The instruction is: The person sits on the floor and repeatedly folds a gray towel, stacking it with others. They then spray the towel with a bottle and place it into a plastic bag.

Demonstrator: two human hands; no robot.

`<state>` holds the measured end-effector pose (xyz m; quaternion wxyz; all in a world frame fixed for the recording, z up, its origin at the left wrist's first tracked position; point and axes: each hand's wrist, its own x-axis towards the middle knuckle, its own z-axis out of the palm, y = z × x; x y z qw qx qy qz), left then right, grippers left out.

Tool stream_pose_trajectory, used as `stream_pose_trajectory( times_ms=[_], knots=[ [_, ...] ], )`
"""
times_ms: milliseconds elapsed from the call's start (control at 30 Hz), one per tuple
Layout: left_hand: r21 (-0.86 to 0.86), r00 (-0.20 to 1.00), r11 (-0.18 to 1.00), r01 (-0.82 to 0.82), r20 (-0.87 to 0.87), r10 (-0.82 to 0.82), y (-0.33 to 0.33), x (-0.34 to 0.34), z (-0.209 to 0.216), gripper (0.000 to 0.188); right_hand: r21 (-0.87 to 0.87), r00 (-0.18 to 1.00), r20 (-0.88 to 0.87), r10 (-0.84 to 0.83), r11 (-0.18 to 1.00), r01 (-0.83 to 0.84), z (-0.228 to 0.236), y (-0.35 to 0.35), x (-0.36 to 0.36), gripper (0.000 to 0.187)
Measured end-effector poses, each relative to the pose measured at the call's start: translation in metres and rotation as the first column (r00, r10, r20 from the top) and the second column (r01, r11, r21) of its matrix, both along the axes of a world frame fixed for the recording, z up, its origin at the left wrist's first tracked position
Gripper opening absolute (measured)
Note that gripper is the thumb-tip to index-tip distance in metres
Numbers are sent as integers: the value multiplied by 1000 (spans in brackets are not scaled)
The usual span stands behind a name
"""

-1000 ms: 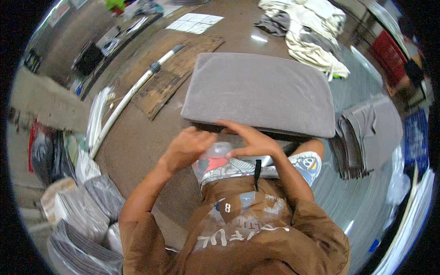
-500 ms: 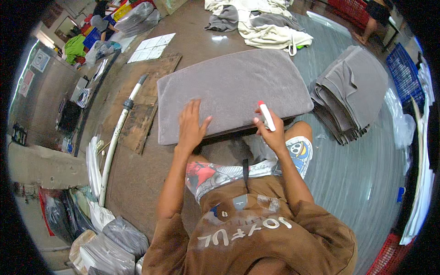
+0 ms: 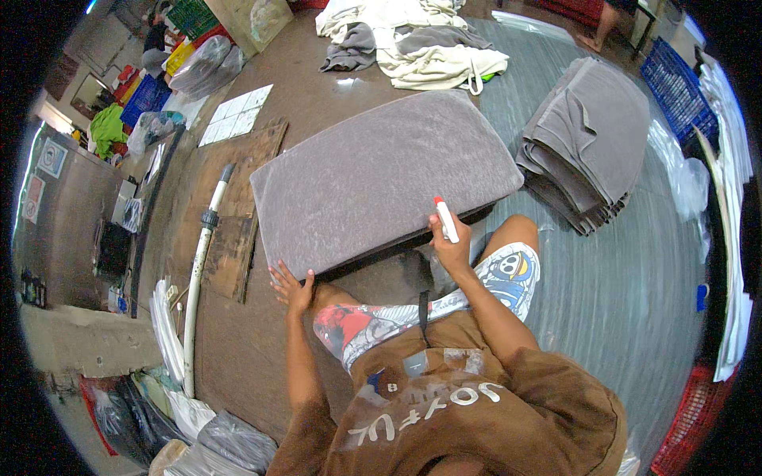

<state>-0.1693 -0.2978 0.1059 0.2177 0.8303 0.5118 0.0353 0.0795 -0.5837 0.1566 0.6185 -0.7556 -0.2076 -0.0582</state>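
Observation:
A thick stack of grey plush cloth (image 3: 381, 166), like folded towels, lies on the floor in front of my legs. At its near left corner is my left hand (image 3: 294, 292), fingers spread and touching the edge, holding nothing. My right hand (image 3: 454, 252) is closed around a white marker (image 3: 447, 220) with a red end pointing up and away from me. That hand hovers by the stack's near edge, right of the middle. The dark underside of the stack's near side is partly in shadow.
Another folded grey cloth pile (image 3: 591, 135) lies to the right. Cream and grey cloths (image 3: 421, 51) are heaped at the far side. On the left are a white pipe (image 3: 202, 270), a wooden board (image 3: 246, 198) and plastic-wrapped bundles (image 3: 230, 440). A blue crate (image 3: 675, 87) stands far right.
My left hand has moved from the top of the stack toward me, down to its near left corner. My right hand still holds the marker. The view has shifted slightly.

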Motion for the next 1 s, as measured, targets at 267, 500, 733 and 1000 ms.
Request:
stream_pose_trajectory(
  times_ms=[267,500,733,1000],
  knots=[
    [0,998,1000,17,59,-17,-4,-6,-3,97,-96,974,-69,215,970,-221,32,15,-32,24],
    [103,988,991,87,120,-99,16,-19,-25,98,-28,977,-90,191,980,-195,16,31,-36,22],
    [0,986,996,84,142,-83,1,-9,-11,97,85,918,-312,-244,956,282,8,-14,25,29],
    [-5,987,994,112,120,-111,19,-1,-13,100,121,967,-190,171,981,-150,-1,26,-19,23]
  ],
)
